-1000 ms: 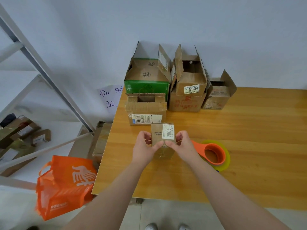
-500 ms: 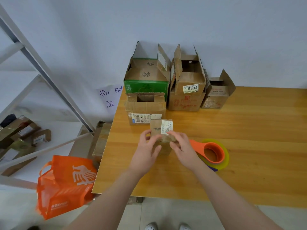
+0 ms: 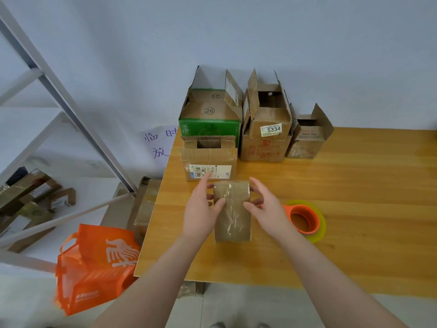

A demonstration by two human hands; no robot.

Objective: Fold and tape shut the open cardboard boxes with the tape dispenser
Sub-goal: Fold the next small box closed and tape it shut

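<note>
Fingers of my left hand (image 3: pixel 201 209) curl round the left side of the small box (image 3: pixel 233 211), thumb laid on its top face; only the index finger stands straighter, pointing toward the far boxes. Fingers of my right hand (image 3: pixel 267 207) wrap the right side the same way, thumb pressed on the top face just right of the seam. Both hands are clamped on this one box, with the seam between my thumbs.

The small box is closed. Its flaps meet in a line running from near to far, and clear tape lies in shiny wrinkles along that line. It is over the near-middle part of the wooden table (image 3: pixel 354 185); I cannot tell whether its underside rests on the wood or hangs just above it.

Just right of my right hand lies the tape dispenser (image 3: pixel 305 220), an orange ring with a yellow-green roll around it, flat on the table, its handle end hidden behind that hand.

Against the far wall stand the open boxes: the green box (image 3: pixel 210 125) at the left with flaps up, the box labelled 5334 (image 3: pixel 272 119) beside it, and a smaller open box (image 3: pixel 306 143) to the right. The barcode-label box (image 3: pixel 209 159) stands in front of the green one, just beyond my left fingertips, its top open.

Left of the table an orange bag (image 3: pixel 94 263) sits on the floor, a metal rack (image 3: pixel 59 95) rises above it, and a paper sign (image 3: pixel 158 145) with handwriting is on the wall.
</note>
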